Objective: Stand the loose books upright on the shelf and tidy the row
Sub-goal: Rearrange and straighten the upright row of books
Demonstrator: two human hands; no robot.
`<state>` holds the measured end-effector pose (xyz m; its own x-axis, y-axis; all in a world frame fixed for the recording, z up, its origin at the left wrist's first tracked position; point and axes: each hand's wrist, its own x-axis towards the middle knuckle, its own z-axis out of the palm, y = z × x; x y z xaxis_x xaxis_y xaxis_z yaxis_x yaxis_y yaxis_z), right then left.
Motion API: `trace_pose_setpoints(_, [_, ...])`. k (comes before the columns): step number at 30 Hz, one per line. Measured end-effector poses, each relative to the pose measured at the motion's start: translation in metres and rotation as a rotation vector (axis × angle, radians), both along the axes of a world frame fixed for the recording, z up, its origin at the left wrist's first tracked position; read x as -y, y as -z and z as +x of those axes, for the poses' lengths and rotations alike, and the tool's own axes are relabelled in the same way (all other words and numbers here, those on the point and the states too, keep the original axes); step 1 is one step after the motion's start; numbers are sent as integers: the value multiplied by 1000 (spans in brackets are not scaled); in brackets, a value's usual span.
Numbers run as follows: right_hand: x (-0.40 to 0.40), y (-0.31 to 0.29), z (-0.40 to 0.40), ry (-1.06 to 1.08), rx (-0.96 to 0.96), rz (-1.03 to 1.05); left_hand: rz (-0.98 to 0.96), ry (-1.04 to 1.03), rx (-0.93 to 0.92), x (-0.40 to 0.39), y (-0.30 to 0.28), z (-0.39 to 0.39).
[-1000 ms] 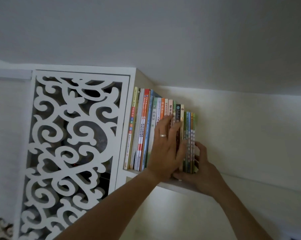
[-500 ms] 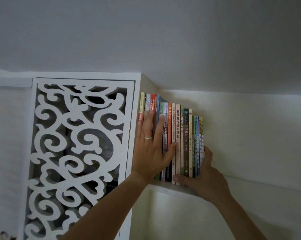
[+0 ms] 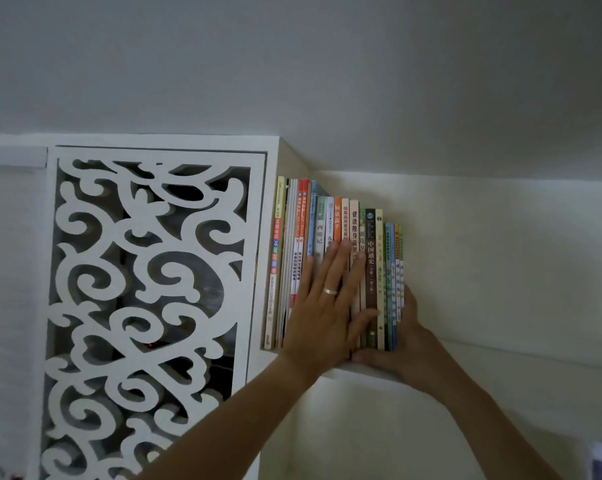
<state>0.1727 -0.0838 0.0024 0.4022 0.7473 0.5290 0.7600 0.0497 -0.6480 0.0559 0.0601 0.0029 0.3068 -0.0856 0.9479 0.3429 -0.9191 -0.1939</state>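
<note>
A row of books stands upright on a white shelf, packed against the cabinet side at the left. My left hand, wearing a ring, presses flat with straight fingers on the spines in the middle of the row. My right hand cups the right end of the row, thumb under the bottom edge at the shelf front and fingers behind the last thin books. The lower spines behind my left hand are hidden.
A white carved scrollwork panel fills the cabinet front to the left of the books. The shelf runs on to the right along a pale wall. The ceiling lies close above.
My left hand slid to the right along the spines, from the tall books at the left end to the middle of the row. My right hand stayed at the right end.
</note>
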Motion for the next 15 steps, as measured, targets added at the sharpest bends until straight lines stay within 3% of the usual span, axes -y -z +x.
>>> trace_pose_setpoints(8, [13,-7,9,-32,123,-55,20,-26,-30,-5,1,2])
trace_pose_setpoints(15, [19,-6,8,-82,6,-4,15,88,15,1,1,-5])
